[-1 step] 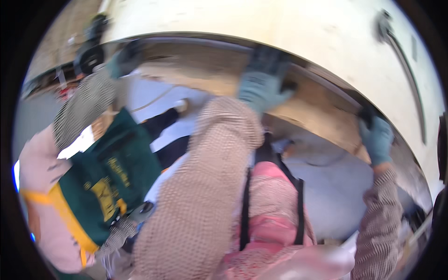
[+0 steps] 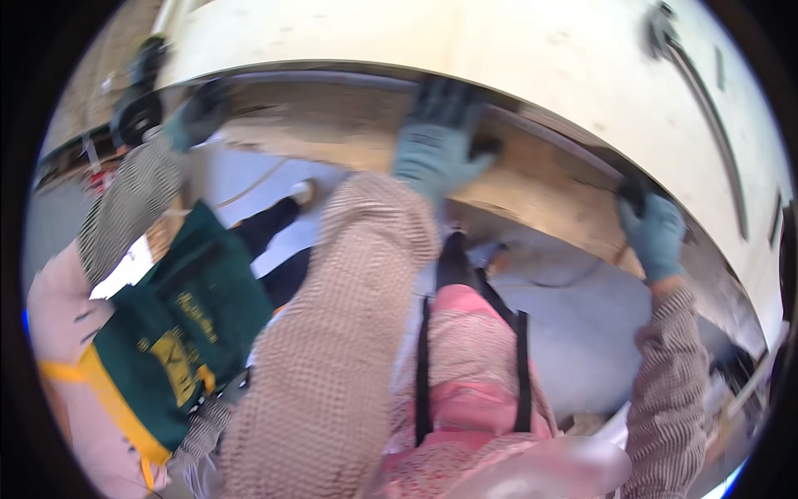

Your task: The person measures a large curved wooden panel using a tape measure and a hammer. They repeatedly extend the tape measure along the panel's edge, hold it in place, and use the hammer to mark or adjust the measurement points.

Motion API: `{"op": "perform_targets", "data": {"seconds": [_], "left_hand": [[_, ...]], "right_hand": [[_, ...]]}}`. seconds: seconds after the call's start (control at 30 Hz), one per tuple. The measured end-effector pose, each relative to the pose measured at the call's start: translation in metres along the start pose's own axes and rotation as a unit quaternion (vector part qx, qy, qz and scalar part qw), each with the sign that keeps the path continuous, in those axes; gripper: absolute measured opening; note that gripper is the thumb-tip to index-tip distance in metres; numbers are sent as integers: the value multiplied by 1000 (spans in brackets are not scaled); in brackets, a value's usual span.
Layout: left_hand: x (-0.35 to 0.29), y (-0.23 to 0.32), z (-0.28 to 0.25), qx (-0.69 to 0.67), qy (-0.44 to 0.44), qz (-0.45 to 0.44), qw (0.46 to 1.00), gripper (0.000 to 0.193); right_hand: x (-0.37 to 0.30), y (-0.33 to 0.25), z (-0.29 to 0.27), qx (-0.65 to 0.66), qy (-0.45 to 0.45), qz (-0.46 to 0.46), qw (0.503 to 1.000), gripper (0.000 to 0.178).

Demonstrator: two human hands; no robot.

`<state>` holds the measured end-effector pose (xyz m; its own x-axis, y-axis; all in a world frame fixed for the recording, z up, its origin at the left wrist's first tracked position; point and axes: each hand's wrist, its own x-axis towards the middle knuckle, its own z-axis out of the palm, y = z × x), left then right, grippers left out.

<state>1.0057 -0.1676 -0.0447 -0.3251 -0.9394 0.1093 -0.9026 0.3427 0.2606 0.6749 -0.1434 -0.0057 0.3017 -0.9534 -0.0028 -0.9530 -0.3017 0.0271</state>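
Note:
My left hand [image 2: 436, 154], in a light-blue glove with dark fingers, lies over a long brown wooden board [image 2: 332, 116]. Its fingers stretch to the edge of a large pale panel [image 2: 374, 37] and the thumb stands apart. Toward the right end of the board, my right hand [image 2: 657, 233], gloved alike, is bent round the board's edge; some of its fingers are hidden. At the board's left end rests the dark-gloved hand [image 2: 198, 115] of a co-worker.
The co-worker, in a green apron [image 2: 187, 316] with yellow trim, stands close on my left. A dark metal bar [image 2: 711, 125] lies on the panel at the right. A black round tool part [image 2: 137, 116] is at the far left. Light-grey floor [image 2: 573, 333] shows below the board.
The whole view has shifted a little, so things appear slightly farther left. Both my hands stay at about the same places on the board.

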Motion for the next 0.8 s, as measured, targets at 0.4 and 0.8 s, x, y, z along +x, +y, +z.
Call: {"op": "perform_targets", "data": {"seconds": [0.4, 0.8], "left_hand": [[7, 3, 7, 48, 10, 14, 999, 76], [7, 5, 5, 50, 0, 4, 999, 76]], "right_hand": [[6, -7, -22, -9, -117, 101, 988, 42], [10, -9, -25, -18, -125, 89, 988, 39]]}}
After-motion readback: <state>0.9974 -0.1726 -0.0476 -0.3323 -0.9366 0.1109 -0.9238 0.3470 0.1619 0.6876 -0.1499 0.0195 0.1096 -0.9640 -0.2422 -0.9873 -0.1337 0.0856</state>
